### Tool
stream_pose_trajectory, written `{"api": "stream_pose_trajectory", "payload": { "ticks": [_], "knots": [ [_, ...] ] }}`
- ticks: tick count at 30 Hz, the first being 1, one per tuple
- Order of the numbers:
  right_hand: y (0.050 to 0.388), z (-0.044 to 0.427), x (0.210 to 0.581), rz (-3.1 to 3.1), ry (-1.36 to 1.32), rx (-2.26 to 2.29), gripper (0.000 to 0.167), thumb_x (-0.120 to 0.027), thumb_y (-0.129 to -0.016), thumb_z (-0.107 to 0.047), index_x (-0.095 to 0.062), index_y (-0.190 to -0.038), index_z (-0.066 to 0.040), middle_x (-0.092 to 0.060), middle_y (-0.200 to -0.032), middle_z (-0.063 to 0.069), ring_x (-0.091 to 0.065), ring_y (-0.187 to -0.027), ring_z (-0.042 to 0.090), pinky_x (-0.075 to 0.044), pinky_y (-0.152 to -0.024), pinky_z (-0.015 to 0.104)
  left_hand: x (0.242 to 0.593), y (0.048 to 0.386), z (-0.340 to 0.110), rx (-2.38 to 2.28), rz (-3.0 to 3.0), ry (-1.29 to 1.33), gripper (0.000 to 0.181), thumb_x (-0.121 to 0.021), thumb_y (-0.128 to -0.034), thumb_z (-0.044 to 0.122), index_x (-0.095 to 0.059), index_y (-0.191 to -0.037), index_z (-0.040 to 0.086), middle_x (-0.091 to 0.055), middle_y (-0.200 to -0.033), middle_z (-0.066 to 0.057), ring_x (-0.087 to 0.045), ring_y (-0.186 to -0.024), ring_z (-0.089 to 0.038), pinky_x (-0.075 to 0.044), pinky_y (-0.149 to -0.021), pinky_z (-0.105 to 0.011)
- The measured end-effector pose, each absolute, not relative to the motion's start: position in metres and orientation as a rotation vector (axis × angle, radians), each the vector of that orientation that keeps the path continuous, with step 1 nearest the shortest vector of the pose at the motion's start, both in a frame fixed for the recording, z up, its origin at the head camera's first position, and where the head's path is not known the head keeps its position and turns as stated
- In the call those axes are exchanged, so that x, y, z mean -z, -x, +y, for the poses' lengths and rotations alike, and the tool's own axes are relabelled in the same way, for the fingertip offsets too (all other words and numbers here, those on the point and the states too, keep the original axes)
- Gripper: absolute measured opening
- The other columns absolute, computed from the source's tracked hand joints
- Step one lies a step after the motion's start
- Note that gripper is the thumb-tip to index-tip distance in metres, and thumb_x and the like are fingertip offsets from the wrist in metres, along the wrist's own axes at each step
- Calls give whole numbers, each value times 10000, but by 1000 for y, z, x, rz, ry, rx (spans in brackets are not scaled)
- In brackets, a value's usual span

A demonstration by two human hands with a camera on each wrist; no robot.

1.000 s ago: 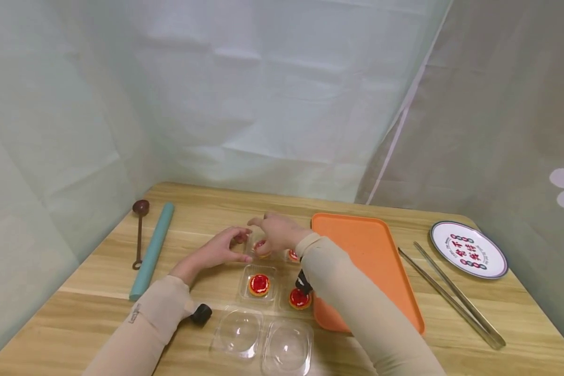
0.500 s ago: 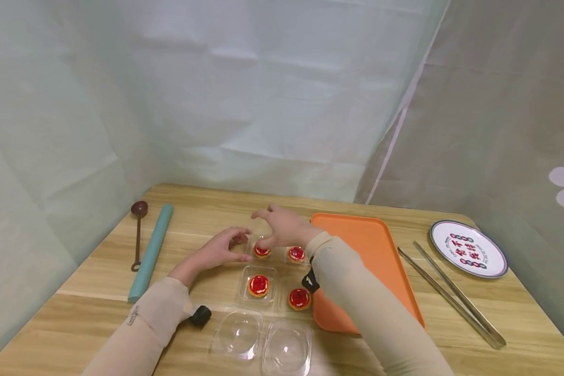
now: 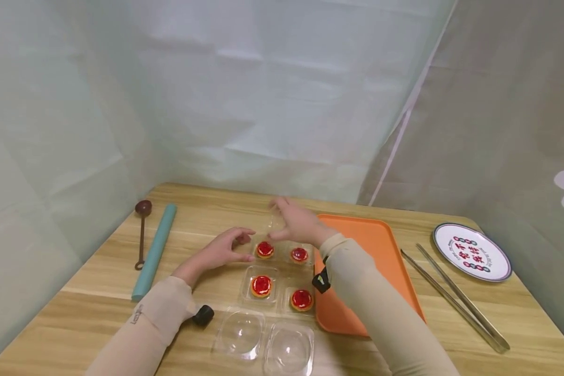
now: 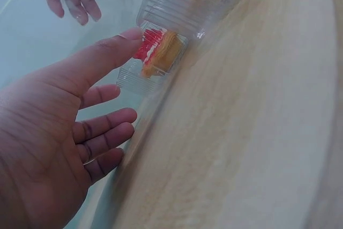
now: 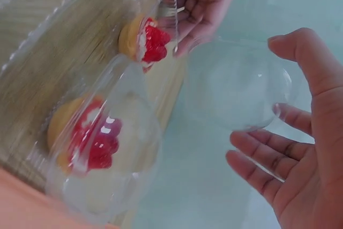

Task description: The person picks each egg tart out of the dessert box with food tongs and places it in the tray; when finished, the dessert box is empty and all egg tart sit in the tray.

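My right hand (image 3: 298, 222) holds a clear domed plastic lid (image 5: 236, 87) by its edges, above and behind the back-left box. That box, a clear plastic base, holds a red-topped tart (image 3: 265, 249). My left hand (image 3: 221, 248) lies at the box's left side, thumb extended and fingers loosely bent; whether it touches the wall I cannot tell. To the right, another tart (image 3: 299, 254) sits under a domed cover (image 5: 140, 172). Nearer me, two more tarts, a left one (image 3: 261, 286) and a right one (image 3: 302, 300), sit in clear boxes.
Two clear plastic pieces, left (image 3: 241, 332) and right (image 3: 289, 349), lie at the front. An orange tray (image 3: 371, 250) is to the right, then metal tongs (image 3: 456, 300) and a white plate (image 3: 472, 250). A teal rod (image 3: 155, 250) and brown ladle (image 3: 142, 230) lie left.
The right hand has moved up and to the right with the lid, uncovering the back-left tart to view. My left hand has barely moved.
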State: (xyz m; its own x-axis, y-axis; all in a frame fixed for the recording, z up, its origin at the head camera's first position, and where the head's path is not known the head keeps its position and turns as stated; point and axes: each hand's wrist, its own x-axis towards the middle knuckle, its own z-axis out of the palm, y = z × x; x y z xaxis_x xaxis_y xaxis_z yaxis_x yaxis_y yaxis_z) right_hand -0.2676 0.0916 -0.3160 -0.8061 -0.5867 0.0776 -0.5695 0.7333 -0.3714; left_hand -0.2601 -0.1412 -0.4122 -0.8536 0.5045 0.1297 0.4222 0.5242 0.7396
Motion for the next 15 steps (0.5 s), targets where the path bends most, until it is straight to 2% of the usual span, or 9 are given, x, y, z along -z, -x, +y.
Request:
{"api": "stream_pose_trajectory", "payload": {
  "ticks": [7, 15],
  "knots": [
    [278, 105, 324, 2867, 884, 809, 712, -734, -798, -267, -398, -1363, 7, -520, -1341, 200, -537, -1212, 303, -486, -1000, 424, 413, 261, -140, -1232, 2661, -818, 669, -778, -802, 264, -485, -1346, 7, -598, -1230, -193, -553, -1151, -339, -421, -1041, -528],
    [287, 110, 328, 2881, 777, 886, 665, -751, -792, -251, -437, -1325, -5, -553, -1315, 167, -559, -1188, 302, -492, -991, 426, 409, 259, -140, -1241, 2658, -808, 686, -789, -789, 261, -485, -1349, 8, -597, -1226, -195, -555, -1150, -339, -417, -1048, -526]
  ]
}}
